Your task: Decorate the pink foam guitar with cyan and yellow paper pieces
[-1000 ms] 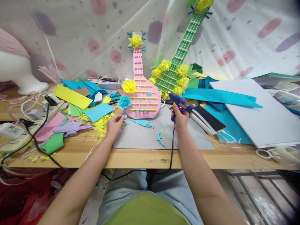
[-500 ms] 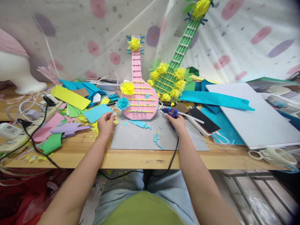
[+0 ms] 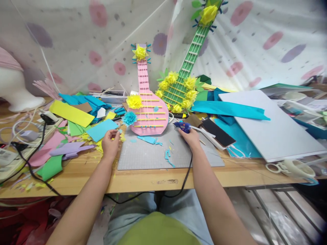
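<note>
My right hand (image 3: 190,136) is wrapped round a blue hot glue gun (image 3: 182,126) above the right side of the grey cutting mat (image 3: 143,158). A long white glue stick (image 3: 201,131) sticks out of its back, and its black cord runs down off the table edge. My left hand (image 3: 110,143) is pinched at the mat's left edge, with a small light blue piece of paper (image 3: 120,131) at its fingertips. Between the hands a pink paper lute (image 3: 149,124) stands upright, bearing a yellow flower (image 3: 134,101), a blue flower (image 3: 130,118) and a small blue dot.
Behind leans a green paper instrument (image 3: 187,64) with yellow flowers. Coloured paper, including a blue sheet (image 3: 102,130), lies heaped at left beside a power strip (image 3: 30,149). At right are a black phone (image 3: 219,132), a white board (image 3: 276,132) and scissors (image 3: 273,167). Blue scraps (image 3: 168,158) litter the mat.
The whole view has shifted slightly, so things appear lower and further left. Both hands keep nearly the same places, the right still gripping the glue gun.
</note>
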Motion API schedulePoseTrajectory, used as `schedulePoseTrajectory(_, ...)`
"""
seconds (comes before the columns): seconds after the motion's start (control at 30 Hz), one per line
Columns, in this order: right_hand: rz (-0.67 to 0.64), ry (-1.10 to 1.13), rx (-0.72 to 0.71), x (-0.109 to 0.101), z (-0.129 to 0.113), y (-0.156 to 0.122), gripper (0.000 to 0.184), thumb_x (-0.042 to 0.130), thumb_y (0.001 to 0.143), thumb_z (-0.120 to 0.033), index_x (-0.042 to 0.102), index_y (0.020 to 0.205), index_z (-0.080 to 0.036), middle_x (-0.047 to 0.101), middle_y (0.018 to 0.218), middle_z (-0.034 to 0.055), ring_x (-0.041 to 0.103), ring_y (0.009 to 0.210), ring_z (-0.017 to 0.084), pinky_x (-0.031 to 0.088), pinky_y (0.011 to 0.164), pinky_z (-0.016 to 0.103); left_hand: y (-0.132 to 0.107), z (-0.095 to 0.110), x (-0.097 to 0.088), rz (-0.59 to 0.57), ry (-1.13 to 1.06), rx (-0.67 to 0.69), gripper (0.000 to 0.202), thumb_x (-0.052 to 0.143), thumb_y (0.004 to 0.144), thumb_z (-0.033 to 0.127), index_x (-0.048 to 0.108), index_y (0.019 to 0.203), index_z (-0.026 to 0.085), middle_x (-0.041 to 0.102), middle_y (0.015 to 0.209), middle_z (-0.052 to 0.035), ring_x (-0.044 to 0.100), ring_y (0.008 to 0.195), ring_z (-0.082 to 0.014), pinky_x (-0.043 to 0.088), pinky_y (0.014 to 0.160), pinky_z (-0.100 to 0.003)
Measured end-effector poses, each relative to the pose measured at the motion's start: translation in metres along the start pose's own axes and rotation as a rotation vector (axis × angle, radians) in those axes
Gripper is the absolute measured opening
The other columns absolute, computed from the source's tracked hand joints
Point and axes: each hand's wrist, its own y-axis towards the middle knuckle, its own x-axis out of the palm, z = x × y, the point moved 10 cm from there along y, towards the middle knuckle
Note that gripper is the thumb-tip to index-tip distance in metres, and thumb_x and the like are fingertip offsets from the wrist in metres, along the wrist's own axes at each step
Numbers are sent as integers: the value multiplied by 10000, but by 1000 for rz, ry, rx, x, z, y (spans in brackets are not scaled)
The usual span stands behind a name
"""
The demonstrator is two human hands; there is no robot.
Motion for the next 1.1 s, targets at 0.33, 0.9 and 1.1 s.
schedulePoseTrajectory(0.33,23,-25,-152,-33,-1,-22,448,642,625,-543,615,876,-173,665,896,96,602,819,239,420,701,321,0,-2,1,19,3,5,263,586,738,404,601,873,180,663,783,-30,646,753,-148,491,660,-242)
schedulePoseTrajectory(0.9,-506,784,-156,79,-160,-94,288,552,723,-479,498,629,-213,541,627,-16,505,594,113,448,600,250,1,37,16,76,-323,-179,184,658,672,320,618,781,177,623,831,-11,569,753,-115,463,699,-245)
schedulePoseTrajectory(1.1,-584,1371,166,123,-209,-111,300,743,568,-344,583,767,-187,597,704,-35,549,620,77,463,623,223,-21,31,60,13,-842,-549,131,717,639,200,615,720,183,609,647,37,494,519,-42,384,511,-173)
